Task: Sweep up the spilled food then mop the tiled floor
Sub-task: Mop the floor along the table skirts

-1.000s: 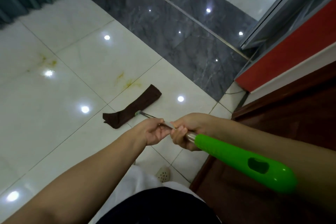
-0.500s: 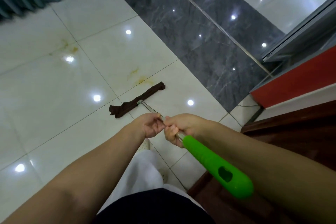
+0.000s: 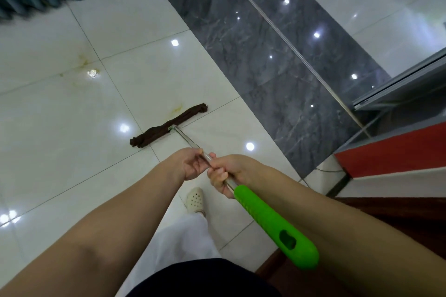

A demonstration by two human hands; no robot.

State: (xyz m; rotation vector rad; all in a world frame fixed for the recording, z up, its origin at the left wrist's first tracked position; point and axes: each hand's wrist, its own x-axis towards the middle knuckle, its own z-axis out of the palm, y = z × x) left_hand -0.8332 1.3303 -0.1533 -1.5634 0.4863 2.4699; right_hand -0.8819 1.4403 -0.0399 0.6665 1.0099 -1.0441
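While both hands (image 3: 190,164) grip the mop (image 3: 169,129), fingers wrapped round its pole, we see no crumbs; yellow stains (image 3: 83,61) remain on the floor (image 3: 60,128).

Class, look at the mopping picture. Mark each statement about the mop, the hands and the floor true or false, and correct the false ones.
1. Both hands hold the mop's metal pole. True: the left hand and right hand grip it side by side.
2. The mop head is white. False: the mop head is dark brown.
3. The mop's handle grip is green. True.
4. The mop head rests on the dark grey marble strip. False: it lies on the white tiles, beside a yellowish stain.
5. The person is barefoot. False: a cream perforated clog shows.
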